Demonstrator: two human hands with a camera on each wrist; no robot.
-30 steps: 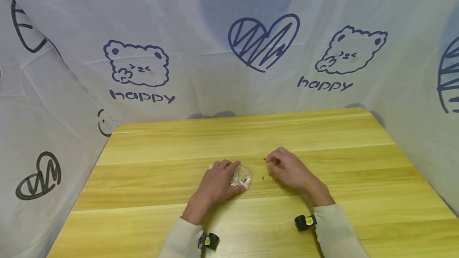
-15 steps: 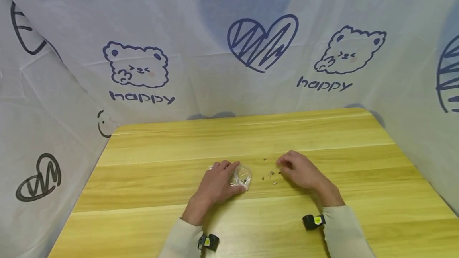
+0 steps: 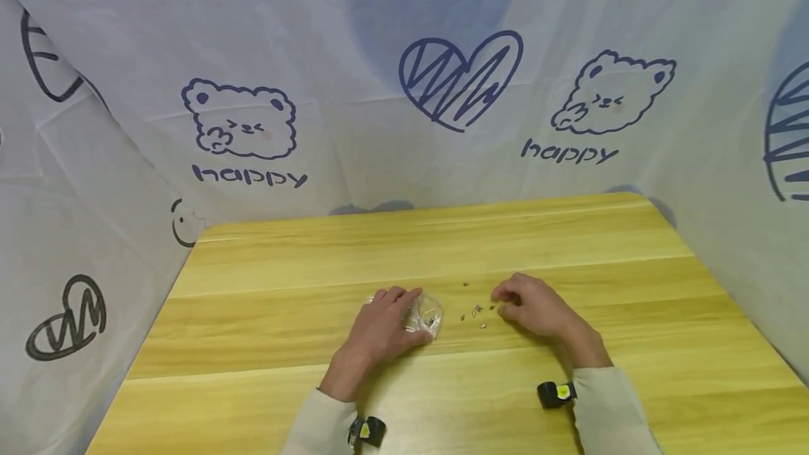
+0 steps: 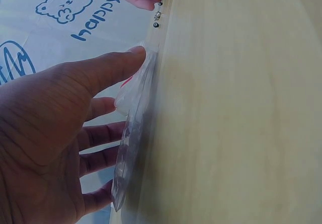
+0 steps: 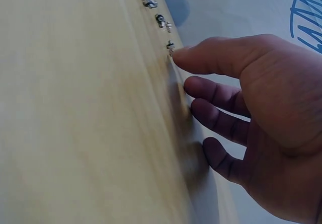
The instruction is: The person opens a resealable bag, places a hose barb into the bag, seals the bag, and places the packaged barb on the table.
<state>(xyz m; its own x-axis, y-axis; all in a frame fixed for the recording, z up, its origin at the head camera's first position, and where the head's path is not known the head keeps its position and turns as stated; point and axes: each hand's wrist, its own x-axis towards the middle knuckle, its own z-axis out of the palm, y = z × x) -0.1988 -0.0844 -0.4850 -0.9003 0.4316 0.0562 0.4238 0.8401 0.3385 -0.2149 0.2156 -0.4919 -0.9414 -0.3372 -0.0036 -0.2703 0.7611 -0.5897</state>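
My left hand (image 3: 380, 325) rests on a clear plastic bag (image 3: 427, 316) on the table, its thumb at the near edge and fingertips spread along the far side. Small metal pieces show inside the bag. In the left wrist view the bag (image 4: 132, 128) lies flat under fairly straight fingers. Several small screw-like metal pieces (image 3: 478, 308) are scattered right of the bag. Beside them hovers my right hand (image 3: 537, 306), fingers loosely bent, thumb apart from the index finger. In the right wrist view one metal piece (image 5: 170, 45) lies right by the thumb tip, and nothing shows between the fingers.
The wooden table (image 3: 272, 258) reaches back to a white curtain (image 3: 354, 125) printed with bears and hearts. A single metal piece (image 3: 465, 284) lies farther back than the others. Black cameras are strapped to both wrists.
My right hand has moved right, away from the middle of the scattered metal pieces, uncovering several of them. My left hand has stayed on the bag. The head view has tilted slightly up.
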